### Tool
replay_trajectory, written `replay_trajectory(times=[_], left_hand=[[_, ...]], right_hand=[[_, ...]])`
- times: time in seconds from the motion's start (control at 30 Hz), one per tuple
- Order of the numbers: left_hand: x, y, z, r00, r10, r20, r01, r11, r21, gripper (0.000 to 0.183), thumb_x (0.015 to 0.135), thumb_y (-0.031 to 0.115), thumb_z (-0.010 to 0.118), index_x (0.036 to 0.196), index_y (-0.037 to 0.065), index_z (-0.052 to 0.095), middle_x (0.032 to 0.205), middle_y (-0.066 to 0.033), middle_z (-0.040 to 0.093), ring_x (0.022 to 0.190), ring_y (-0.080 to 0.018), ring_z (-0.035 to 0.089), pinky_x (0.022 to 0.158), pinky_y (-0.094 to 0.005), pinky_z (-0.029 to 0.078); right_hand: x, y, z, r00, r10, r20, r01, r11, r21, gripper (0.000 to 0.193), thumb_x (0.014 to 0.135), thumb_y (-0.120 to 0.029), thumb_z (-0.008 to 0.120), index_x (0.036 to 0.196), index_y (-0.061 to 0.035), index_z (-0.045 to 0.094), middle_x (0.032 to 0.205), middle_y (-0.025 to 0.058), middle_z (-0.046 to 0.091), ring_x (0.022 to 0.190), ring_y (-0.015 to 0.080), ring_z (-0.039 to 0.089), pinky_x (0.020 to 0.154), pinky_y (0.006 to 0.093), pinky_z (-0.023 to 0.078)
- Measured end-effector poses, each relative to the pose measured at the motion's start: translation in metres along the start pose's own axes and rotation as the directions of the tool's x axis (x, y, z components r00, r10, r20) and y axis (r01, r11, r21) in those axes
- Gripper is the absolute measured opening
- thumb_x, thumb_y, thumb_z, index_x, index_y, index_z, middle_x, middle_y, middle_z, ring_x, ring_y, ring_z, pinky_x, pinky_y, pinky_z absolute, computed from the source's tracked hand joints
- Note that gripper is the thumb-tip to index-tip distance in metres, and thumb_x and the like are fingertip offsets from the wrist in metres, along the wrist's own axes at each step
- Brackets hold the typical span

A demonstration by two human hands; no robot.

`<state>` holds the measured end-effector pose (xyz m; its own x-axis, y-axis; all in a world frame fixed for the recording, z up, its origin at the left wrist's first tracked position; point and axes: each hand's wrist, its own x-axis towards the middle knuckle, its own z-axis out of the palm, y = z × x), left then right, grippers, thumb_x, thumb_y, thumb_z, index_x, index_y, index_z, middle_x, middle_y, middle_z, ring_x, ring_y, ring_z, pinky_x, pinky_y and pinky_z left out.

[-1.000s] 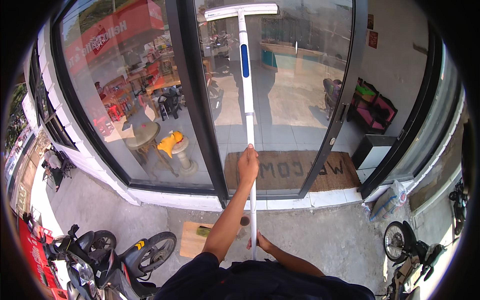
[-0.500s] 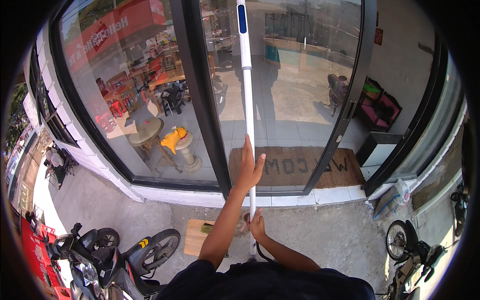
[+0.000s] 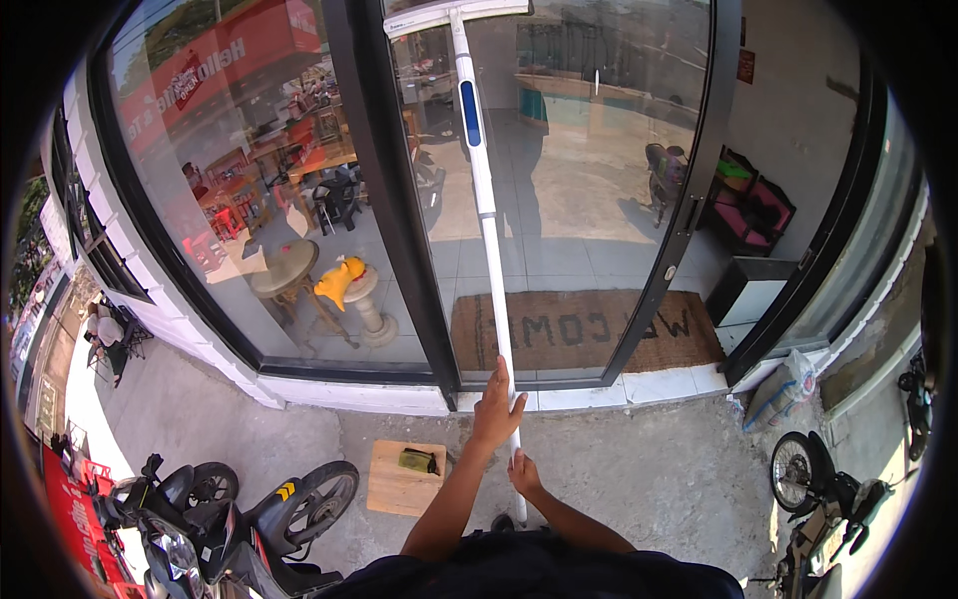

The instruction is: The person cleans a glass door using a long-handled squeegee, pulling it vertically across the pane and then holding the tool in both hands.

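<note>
Overhead, a long white window squeegee [image 3: 486, 210] stands nearly upright against the glass door [image 3: 559, 180], its flat head pressed to the pane far above both hands and its pole carrying a blue grip band partway down. The left hand [image 3: 496, 407] is wrapped around the pole, fingers pointing up along it. Just below and slightly to the right of it, the right hand [image 3: 522, 473] is clenched around the pole's bottom end, and the two hands sit close together without touching.

Beyond the hands, behind the glass, a brown doormat [image 3: 589, 334] lies on the tiled floor inside. A black door frame [image 3: 394, 200] rises up and to the left of the left hand, and past it a second pane mirrors a round table with a yellow object on it.

Left of the right hand and at about its level, a small wooden board [image 3: 391, 489] lies on the concrete pavement [image 3: 659, 479], with a dark green item [image 3: 419, 460] on its far edge. Further left and lower, parked motorbikes [image 3: 230, 519] crowd the corner. Well to the right of the hands stands another motorbike [image 3: 828, 499], and a tied sack [image 3: 778, 389] leans at the step by the wall.
</note>
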<state>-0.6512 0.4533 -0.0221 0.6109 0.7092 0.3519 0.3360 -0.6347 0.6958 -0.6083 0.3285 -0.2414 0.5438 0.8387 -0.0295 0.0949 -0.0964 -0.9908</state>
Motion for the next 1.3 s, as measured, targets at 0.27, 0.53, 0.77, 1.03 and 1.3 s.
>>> replay_trajectory(times=[0.27,0.53,0.77,1.03,1.3], left_hand=[[-0.061,-0.039,0.023,0.995,-0.102,-0.012,0.101,0.994,-0.03,0.096,0.086,0.024,0.065,0.152,0.004,-0.002,0.122,-0.0241,0.055,0.108,-0.0408,0.057,0.088,-0.0495,0.047],[0.023,0.018,-0.043,0.988,0.07,-0.135,-0.073,0.997,-0.015,0.088,0.091,0.025,0.06,0.153,0.008,-0.001,0.12,-0.0288,0.057,0.101,-0.0453,0.06,0.085,-0.0456,0.05],[0.101,0.066,-0.104,0.999,-0.047,0.006,0.047,0.989,-0.141,0.082,0.097,0.015,0.051,0.154,0.02,-0.008,0.131,-0.0321,0.05,0.105,-0.0412,0.062,0.086,-0.0391,0.05],[0.045,0.019,0.002,0.993,0.1,-0.066,-0.106,0.99,-0.093,0.084,0.095,0.004,0.048,0.152,0.013,-0.012,0.107,-0.0275,0.057,0.094,-0.0428,0.059,0.084,-0.0443,0.046],[-0.074,-0.022,0.093,0.977,-0.022,0.213,0.038,0.997,-0.072,0.081,0.093,0.005,0.05,0.149,-0.002,-0.008,0.1,-0.0281,0.055,0.088,-0.044,0.058,0.076,-0.0473,0.047]], right_hand=[[-0.051,0.02,0.016,0.965,0.163,0.205,-0.168,0.986,0.006,0.062,0.101,-0.055,0.023,0.082,-0.0041,0.053,0.063,0.006,0.055,0.06,0.0172,0.058,0.06,0.0342,0.048],[0.006,-0.094,0.025,0.998,-0.036,-0.042,0.041,0.99,0.137,0.057,0.103,-0.051,0.029,0.08,-0.0048,0.052,0.06,0.0009,0.048,0.052,0.0085,0.047,0.049,0.0248,0.04],[0.064,-0.169,0.017,0.997,-0.004,-0.074,0.02,0.977,0.214,0.056,0.103,-0.05,0.034,0.08,-0.0022,0.055,0.063,0.0008,0.048,0.056,0.0094,0.046,0.053,0.0282,0.041],[0.03,-0.061,-0.013,1.0,0.011,-0.018,-0.008,0.986,0.165,0.057,0.1,-0.052,0.039,0.07,-0.0055,0.049,0.06,0.0006,0.047,0.054,0.0118,0.045,0.054,0.0289,0.041],[-0.042,0.035,-0.044,0.697,0.703,0.14,-0.634,0.696,-0.337,0.054,0.086,-0.056,0.06,0.087,-0.0025,0.071,0.078,0.0101,0.071,0.074,0.0203,0.068,0.069,0.0346,0.051]])
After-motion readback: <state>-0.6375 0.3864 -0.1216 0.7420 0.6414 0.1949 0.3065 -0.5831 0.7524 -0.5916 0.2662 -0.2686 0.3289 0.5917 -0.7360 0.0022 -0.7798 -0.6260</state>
